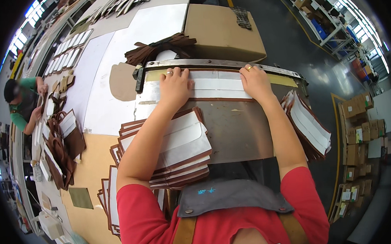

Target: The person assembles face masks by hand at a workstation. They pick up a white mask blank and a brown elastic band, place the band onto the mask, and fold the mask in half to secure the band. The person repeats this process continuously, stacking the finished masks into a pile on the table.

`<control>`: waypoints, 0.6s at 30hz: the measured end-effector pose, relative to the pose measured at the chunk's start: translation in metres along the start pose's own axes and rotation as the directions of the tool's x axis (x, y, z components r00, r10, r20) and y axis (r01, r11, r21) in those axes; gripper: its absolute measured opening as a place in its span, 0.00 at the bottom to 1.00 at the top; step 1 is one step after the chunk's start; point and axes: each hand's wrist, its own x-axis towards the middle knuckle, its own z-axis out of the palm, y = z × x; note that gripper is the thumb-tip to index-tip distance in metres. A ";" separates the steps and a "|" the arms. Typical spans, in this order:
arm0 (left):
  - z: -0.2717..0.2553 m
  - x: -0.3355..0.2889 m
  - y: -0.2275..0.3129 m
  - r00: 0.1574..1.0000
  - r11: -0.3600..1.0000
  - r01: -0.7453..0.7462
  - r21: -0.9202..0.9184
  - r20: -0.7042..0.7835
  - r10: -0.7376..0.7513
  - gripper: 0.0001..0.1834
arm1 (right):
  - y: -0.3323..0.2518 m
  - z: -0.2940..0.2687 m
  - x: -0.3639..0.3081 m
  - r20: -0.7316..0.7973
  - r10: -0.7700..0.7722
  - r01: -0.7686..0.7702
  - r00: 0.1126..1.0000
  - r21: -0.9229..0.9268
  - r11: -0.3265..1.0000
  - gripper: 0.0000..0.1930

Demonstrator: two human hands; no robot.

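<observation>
A long white panel with brown edges (220,87) lies flat on a metal plate, up against a metal bar (223,63) at its far side. My left hand (175,86) rests on the panel's left part, fingers stretched toward the bar. On its right end lies my right hand (255,82), fingers extended and pressing flat. Left of the plate, under my left forearm, sits a stack of brown-edged white panels (183,140). Another fanned stack of such panels (309,123) hangs over the plate's right side.
Beyond the bar are a bundle of dark brown strips (161,48) and a large cardboard box (222,31). At the far left, a person in green (24,103) works beside brown bags (61,145). Cartons (357,132) stand along the right, past the floor.
</observation>
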 end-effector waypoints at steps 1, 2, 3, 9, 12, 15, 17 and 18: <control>0.000 -0.001 0.000 1.000 1.000 0.004 -0.009 0.002 -0.004 0.20 | 0.003 -0.002 -0.005 0.021 0.054 -0.053 0.998 -0.052 0.997 0.06; 0.000 0.000 -0.001 1.000 1.000 0.007 -0.014 0.000 -0.007 0.20 | 0.004 -0.007 -0.008 0.033 0.109 -0.105 0.993 -0.104 0.989 0.06; 0.000 -0.002 -0.002 1.000 0.999 0.016 -0.034 -0.008 -0.016 0.20 | 0.004 -0.011 -0.011 0.066 0.201 -0.195 0.977 -0.085 0.977 0.07; 0.010 -0.001 -0.009 0.998 0.985 0.054 -0.161 0.016 -0.052 0.22 | -0.012 -0.002 -0.037 0.090 0.438 -0.440 0.894 -0.002 0.898 0.11; 0.014 0.015 -0.031 0.982 0.891 0.135 -0.433 0.181 -0.061 0.24 | -0.023 -0.027 -0.036 -0.101 0.486 -0.461 0.868 0.199 0.865 0.07; 0.001 0.024 -0.059 0.949 0.728 0.281 -0.625 0.294 -0.114 0.24 | -0.016 -0.107 -0.057 -0.305 0.497 -0.360 0.812 0.409 0.839 0.04; -0.014 0.019 -0.067 0.955 0.775 0.263 -0.575 0.268 -0.126 0.23 | 0.005 -0.158 -0.091 -0.416 0.575 -0.305 0.704 0.554 0.775 0.04; -0.028 0.023 -0.058 0.953 0.797 0.266 -0.542 0.271 -0.134 0.22 | 0.020 -0.182 -0.116 -0.390 0.661 -0.417 0.640 0.547 0.726 0.05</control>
